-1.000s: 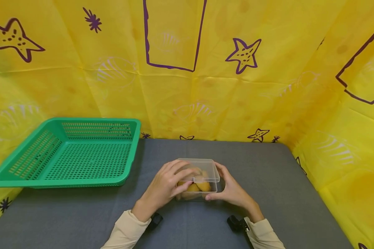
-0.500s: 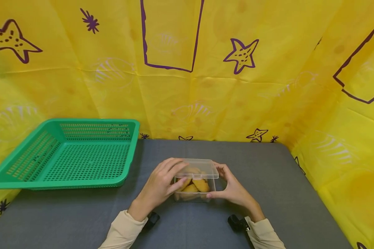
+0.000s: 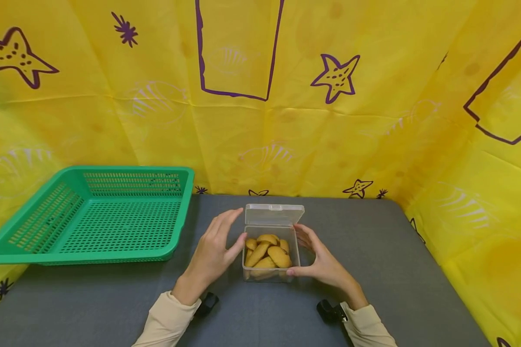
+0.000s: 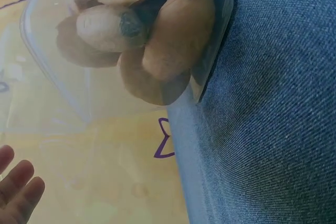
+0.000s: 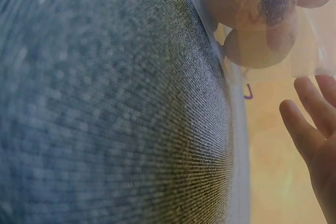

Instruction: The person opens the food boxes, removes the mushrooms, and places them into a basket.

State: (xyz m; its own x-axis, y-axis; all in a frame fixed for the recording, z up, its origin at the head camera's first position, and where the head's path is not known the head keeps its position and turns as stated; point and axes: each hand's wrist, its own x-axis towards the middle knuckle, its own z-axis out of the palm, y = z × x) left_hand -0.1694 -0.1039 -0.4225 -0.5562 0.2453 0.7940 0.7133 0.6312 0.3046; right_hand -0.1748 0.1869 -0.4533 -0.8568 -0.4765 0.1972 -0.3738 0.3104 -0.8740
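A clear plastic box (image 3: pixel 245 260) stands on the table in the head view, its hinged lid (image 3: pixel 274 215) raised at the back. Inside lie several golden-brown oval cakes (image 3: pixel 280 257); through the wall in the left wrist view, a cake (image 4: pixel 178 32) shows close up. My right hand (image 3: pixel 325 262) holds the box's right side, thumb at the near corner and fingers along the far part. In the right wrist view, its fingertips (image 5: pixel 303 83) are right at the clear wall. My left hand (image 3: pixel 212 248), fingers extended, is beside the box's left side, holding nothing.
A green mesh basket (image 3: pixel 185 212) with nothing in it sits at the left of the dark grey tabletop (image 3: pixel 373 241). A yellow printed cloth (image 3: pixel 295 130) rises behind the table and along its right side.
The lid has swung from half raised over the cakes to upright at the back. My left hand has drawn away from it to the left. My right hand has stayed on the box.
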